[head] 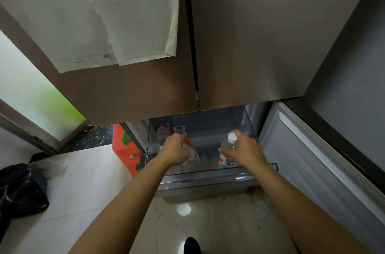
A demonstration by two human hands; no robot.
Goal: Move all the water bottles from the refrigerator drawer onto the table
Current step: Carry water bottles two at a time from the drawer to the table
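Capped water bottle [226,158] is standing upright at R side of fridge drawer [208,176], right hand [244,149] curling round its neck. Second bottle [192,156] is tilting, left hand [177,150] gripping its top. Two more bottles [162,132] are sitting behind, nearer left hand; both lifts prob going straight up.

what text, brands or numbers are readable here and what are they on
No text here can be read.
Right bottle, held by the right hand: red and white label, print blurred.
Left bottle, held by the left hand: red and white label, blurred.
Back-left bottle and back-right bottle in the drawer: labels too small.
Papers on the fridge door: faint print, too small.
Orange box: no legible words.
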